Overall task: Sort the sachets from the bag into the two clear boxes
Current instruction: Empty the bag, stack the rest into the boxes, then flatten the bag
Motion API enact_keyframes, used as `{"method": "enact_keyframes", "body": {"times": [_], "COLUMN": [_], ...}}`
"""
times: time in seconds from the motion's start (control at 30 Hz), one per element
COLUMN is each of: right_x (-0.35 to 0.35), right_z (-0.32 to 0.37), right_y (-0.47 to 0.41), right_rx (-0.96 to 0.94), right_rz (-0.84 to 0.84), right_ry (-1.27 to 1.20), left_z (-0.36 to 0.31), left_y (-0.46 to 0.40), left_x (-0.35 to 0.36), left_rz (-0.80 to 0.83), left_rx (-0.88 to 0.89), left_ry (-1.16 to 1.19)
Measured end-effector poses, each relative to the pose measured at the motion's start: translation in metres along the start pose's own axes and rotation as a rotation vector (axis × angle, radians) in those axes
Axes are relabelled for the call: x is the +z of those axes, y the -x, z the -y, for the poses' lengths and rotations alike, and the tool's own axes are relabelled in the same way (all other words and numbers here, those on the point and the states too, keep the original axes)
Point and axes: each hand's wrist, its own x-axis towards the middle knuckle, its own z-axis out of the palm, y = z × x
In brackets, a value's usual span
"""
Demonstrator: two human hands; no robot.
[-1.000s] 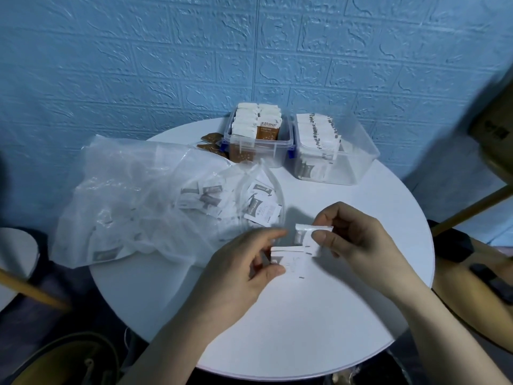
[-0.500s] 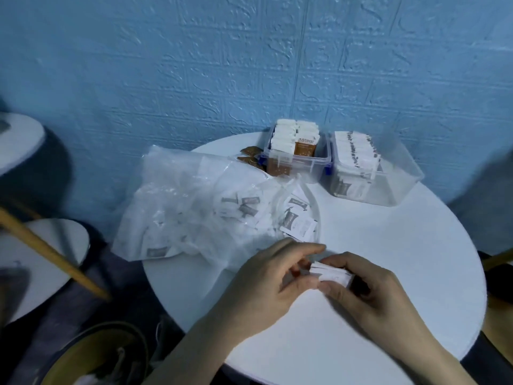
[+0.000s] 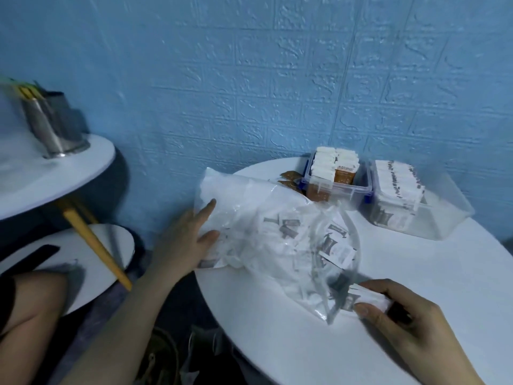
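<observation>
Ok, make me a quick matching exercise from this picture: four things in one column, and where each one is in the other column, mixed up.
Things:
1. left hand
2. right hand
3. box with blue clips
4. metal cup

Places:
A. on the side table at far left
B. at the back of the round table, holding brown and white sachets
C. flat on the plastic bag
D. near the front edge, gripping a few white sachets

Pairs: 1-C, 2-D, 3-B, 4-A
</observation>
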Motion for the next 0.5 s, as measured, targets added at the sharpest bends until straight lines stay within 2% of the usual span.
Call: {"method": "enact_keyframes", "body": {"times": [0.23,0.4,0.5], "right_x": [-0.002,-0.010,-0.013], "right_z": [0.011,0.017,0.028], "right_y": [-0.016,-0.034,-0.054], "right_rx": [0.012,0.034,-0.002], "right_rz": [-0.049,-0.064,-0.108], "right_ry": [-0.117,-0.142,-0.145], "left_z": [-0.019,-0.065,-0.096], "left_y": [-0.011,-0.031,-0.039], "left_x": [-0.016,-0.058,-0.077], "left_rz": [-0.235,-0.263,-0.199], "left_rx": [0.359,0.544,0.608], "left_ry": [0.100,0.196,0.287]}}
